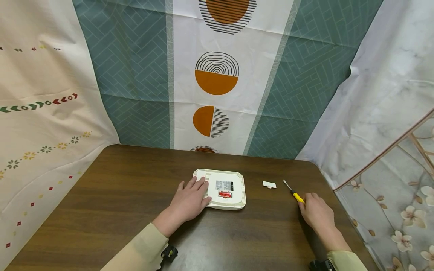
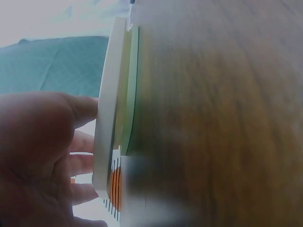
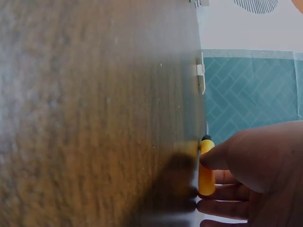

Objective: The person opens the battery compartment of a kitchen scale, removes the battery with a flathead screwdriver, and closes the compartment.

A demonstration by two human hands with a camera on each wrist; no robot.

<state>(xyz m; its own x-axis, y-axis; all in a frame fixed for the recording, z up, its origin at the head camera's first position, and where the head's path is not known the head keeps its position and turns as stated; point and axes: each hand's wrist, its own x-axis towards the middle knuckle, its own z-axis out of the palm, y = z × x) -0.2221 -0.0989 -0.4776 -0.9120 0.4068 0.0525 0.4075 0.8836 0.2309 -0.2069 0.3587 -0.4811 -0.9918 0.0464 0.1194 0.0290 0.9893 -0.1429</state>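
A white rounded-rectangle device (image 1: 239, 186), with a printed label and a red sticker on its upper face, lies on the table. My left hand (image 1: 190, 199) rests on its left part, fingers extended over the face and thumb near the front edge. In the left wrist view, the thumb lies against the side of the device (image 2: 108, 104). Over to the right, my right hand (image 1: 318, 212) pinches the yellow handle of a screwdriver (image 1: 297, 196), whose metal shaft points away and left. The right wrist view shows the thumb on the handle (image 3: 207, 179).
A small white cover piece (image 1: 269, 184) with a tab lies between the device and the screwdriver. The brown wooden table (image 1: 135, 195) ends at a patterned curtain (image 1: 217, 90) behind. More cloth hangs along the left and right sides.
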